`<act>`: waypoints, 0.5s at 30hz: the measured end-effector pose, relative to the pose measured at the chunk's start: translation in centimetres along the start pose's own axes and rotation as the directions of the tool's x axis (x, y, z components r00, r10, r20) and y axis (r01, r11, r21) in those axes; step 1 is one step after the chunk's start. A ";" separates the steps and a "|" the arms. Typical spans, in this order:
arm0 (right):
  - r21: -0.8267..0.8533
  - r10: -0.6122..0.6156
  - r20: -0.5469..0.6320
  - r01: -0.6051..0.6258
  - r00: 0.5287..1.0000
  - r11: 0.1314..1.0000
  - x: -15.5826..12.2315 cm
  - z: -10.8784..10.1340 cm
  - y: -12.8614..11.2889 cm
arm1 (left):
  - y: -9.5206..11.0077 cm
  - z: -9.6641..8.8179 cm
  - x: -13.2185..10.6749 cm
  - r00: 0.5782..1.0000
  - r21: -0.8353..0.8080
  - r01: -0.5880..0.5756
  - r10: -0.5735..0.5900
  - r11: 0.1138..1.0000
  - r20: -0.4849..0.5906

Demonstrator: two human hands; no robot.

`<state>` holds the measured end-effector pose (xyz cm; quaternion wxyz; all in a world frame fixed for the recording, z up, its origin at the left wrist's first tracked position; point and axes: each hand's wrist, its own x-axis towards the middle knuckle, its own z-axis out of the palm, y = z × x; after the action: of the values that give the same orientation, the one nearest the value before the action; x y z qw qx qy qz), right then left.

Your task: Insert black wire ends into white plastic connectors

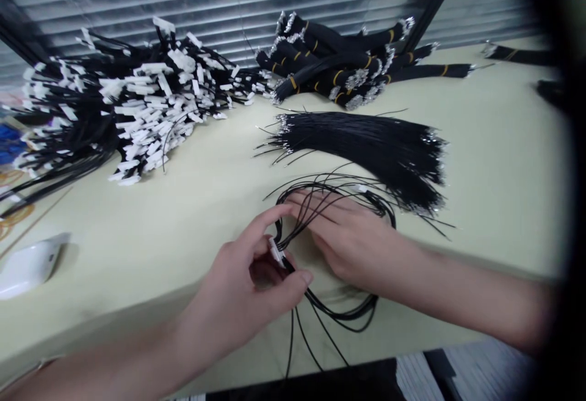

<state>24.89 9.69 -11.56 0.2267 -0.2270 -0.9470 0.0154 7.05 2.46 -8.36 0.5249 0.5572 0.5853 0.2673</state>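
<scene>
My left hand (249,279) pinches a small white connector (276,251) between thumb and fingers near the table's front edge. Thin black wires (329,193) run out of the connector and loop over my right hand (352,236). That hand lies flat on the table just right of the connector, fingers stretched out under and among the wires. More of the same wires (339,318) hang down past the table edge below my hands.
A loose bundle of black wires with bare metal ends (366,144) lies just behind my hands. A big heap of wires with white connectors (128,102) fills the back left. Banded black bundles (348,62) lie at the back. A white object (27,265) sits far left.
</scene>
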 end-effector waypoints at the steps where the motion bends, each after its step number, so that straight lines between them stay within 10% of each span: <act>1: 0.002 0.000 0.033 0.000 0.999 1.000 0.1 0.4 0.2 | -0.1 0.0 0.0 1.000 0.002 -0.002 0.002 1.000 0.005; 15: -0.003 -0.122 0.182 0.125 0.976 0.992 0.5 -1.0 1.4 | 0.1 -0.1 -0.1 0.999 -0.053 0.024 -0.022 0.998 0.026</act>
<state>25.56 11.11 -10.68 0.1381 -0.1671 -0.9761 0.0149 6.97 2.46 -8.23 0.5498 0.5397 0.5777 0.2696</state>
